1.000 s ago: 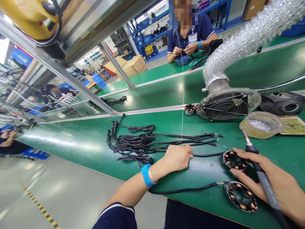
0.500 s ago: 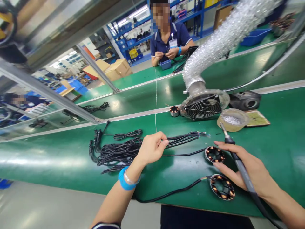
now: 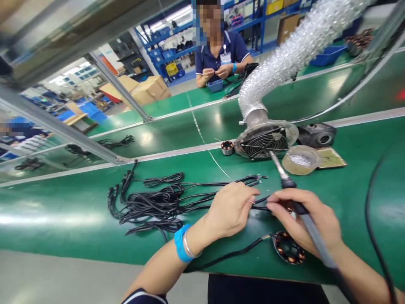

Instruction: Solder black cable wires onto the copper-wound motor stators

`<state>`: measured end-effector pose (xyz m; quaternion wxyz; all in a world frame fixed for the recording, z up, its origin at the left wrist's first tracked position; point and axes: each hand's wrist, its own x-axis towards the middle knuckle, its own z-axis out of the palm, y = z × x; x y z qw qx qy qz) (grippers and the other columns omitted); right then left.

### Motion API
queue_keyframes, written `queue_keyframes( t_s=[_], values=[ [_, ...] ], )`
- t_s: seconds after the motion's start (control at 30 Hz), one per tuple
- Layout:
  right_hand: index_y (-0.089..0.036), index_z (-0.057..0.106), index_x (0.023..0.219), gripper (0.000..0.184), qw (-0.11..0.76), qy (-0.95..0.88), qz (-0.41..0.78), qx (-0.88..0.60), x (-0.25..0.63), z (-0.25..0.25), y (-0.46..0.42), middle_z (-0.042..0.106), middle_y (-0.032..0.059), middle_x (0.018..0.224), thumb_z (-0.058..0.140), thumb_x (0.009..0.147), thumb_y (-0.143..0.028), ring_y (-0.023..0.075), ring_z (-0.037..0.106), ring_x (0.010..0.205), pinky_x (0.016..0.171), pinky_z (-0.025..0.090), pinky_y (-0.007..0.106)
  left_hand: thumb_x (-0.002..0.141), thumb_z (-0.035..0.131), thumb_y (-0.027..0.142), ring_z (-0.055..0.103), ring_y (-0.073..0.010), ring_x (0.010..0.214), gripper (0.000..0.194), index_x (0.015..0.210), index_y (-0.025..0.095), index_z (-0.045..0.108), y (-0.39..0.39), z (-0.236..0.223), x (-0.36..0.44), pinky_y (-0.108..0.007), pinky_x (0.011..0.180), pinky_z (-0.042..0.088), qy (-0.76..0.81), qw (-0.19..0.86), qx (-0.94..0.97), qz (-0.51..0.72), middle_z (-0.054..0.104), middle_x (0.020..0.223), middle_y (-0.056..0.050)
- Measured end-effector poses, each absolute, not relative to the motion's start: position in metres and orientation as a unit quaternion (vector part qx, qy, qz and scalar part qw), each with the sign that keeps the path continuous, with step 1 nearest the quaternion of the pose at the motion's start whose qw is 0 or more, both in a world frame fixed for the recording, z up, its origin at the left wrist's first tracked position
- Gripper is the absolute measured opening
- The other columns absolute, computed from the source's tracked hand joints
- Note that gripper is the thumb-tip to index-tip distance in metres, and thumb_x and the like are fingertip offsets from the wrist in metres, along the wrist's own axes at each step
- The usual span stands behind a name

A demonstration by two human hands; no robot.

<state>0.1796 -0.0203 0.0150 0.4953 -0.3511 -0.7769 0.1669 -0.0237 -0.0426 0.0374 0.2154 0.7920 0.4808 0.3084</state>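
Observation:
My left hand [image 3: 229,209] pinches a thin silvery solder wire [image 3: 219,166], which trails up across the bench. In my right hand [image 3: 311,217] is a soldering iron [image 3: 314,238], its metal tip pointing up and left in front of the fan. The right thumb and forefinger come close to a black cable [image 3: 262,207]; whether they touch it I cannot tell. A stator behind that hand is mostly hidden. Below it lies another stator ring [image 3: 280,252] with copper coils, joined to its own black cable [image 3: 234,253]. Left of my hands lies a bundle of black cables [image 3: 155,200].
A fume fan [image 3: 264,145] with a silver duct [image 3: 284,59] stands at the back. Beside it are a tub of solder bits [image 3: 289,164], a yellowish pad [image 3: 333,158] and a small stator [image 3: 227,147]. A co-worker [image 3: 218,55] sits opposite, holding something small.
My left hand has moved right with the solder wire, close to my right hand. My right hand has shifted left with the iron, now covering the upper stator.

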Motion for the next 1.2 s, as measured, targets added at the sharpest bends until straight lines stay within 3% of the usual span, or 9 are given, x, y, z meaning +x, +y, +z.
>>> queue_keyframes(
  t_s=[0.1,0.2,0.3,0.5,0.63,0.73,0.87,1.2],
  values=[
    [-0.021,0.058,0.108,0.028,0.518,-0.776,0.166,-0.32,0.177,0.011,-0.017,0.068,0.0012,0.09,0.071,0.083,-0.013,0.0097,0.067,0.073,0.073,0.058,0.019,0.105,0.031,0.034,0.05,-0.0125,0.072,0.04,0.093,0.01,0.061,-0.034,0.036,-0.009,-0.026,0.073,0.039,0.437,0.396,0.749,0.301,0.058,0.077,-0.004],
    [-0.021,0.056,0.115,0.033,0.539,-0.727,0.27,-0.328,0.186,0.001,-0.015,0.067,0.0044,0.099,0.066,0.085,-0.012,0.0122,0.069,0.08,0.074,0.06,0.023,0.105,0.032,0.044,0.044,-0.0093,0.065,0.046,0.086,0.011,0.058,-0.028,0.029,-0.007,-0.023,0.067,0.036,0.433,0.508,0.69,0.28,0.051,0.07,0.0],
    [-0.021,0.053,0.12,0.037,0.538,-0.704,0.331,-0.326,0.194,-0.005,-0.016,0.065,0.0055,0.1,0.062,0.086,-0.012,0.0136,0.068,0.084,0.073,0.06,0.025,0.104,0.033,0.045,0.046,-0.0097,0.073,0.045,0.09,0.011,0.058,-0.027,0.022,-0.011,-0.022,0.071,0.036,0.444,0.503,0.682,0.292,0.054,0.078,-0.002],
    [-0.02,0.054,0.107,0.028,0.528,-0.727,0.258,-0.355,0.182,0.005,-0.017,0.062,-0.0018,0.084,0.062,0.083,-0.007,0.004,0.061,0.069,0.067,0.053,0.011,0.104,0.034,0.047,0.047,-0.0097,0.073,0.047,0.082,0.011,0.054,-0.03,0.017,-0.008,-0.022,0.071,0.036,0.426,0.546,0.661,0.289,0.054,0.077,-0.002],
    [-0.021,0.053,0.11,0.031,0.539,-0.716,0.295,-0.331,0.178,0.005,-0.017,0.063,-0.001,0.088,0.061,0.084,-0.007,0.0047,0.063,0.072,0.069,0.054,0.012,0.102,0.036,0.052,0.043,-0.0084,0.061,0.048,0.084,0.011,0.053,-0.03,0.014,-0.003,-0.021,0.064,0.035,0.397,0.606,0.614,0.313,0.048,0.062,0.001],
    [-0.022,0.052,0.116,0.037,0.535,-0.708,0.332,-0.321,0.177,0.002,-0.018,0.064,0.0014,0.094,0.063,0.084,-0.008,0.007,0.064,0.076,0.07,0.056,0.016,0.097,0.041,0.062,0.032,-0.0069,0.047,0.054,0.085,0.011,0.053,-0.029,0.011,-0.001,-0.021,0.052,0.028,0.373,0.673,0.563,0.3,0.042,0.051,0.003],
    [-0.022,0.051,0.116,0.037,0.537,-0.711,0.35,-0.29,0.176,0.002,-0.019,0.064,0.0012,0.09,0.061,0.084,-0.005,0.0077,0.064,0.072,0.066,0.056,0.018,0.088,0.05,0.069,0.025,-0.0055,0.04,0.059,0.083,0.01,0.053,-0.028,0.008,-0.001,-0.021,0.043,0.018,0.326,0.769,0.478,0.271,0.047,0.05,0.002],
    [-0.019,0.054,0.109,0.033,0.551,-0.711,0.323,-0.294,0.173,0.009,-0.019,0.065,0.0014,0.088,0.063,0.081,-0.004,0.0084,0.064,0.07,0.064,0.056,0.018,0.091,0.054,0.062,0.024,-0.0043,0.041,0.05,0.091,0.015,0.041,-0.031,0.009,0.0,-0.018,0.041,0.016,0.309,0.758,0.47,0.33,0.048,0.054,0.005]
  ],
)
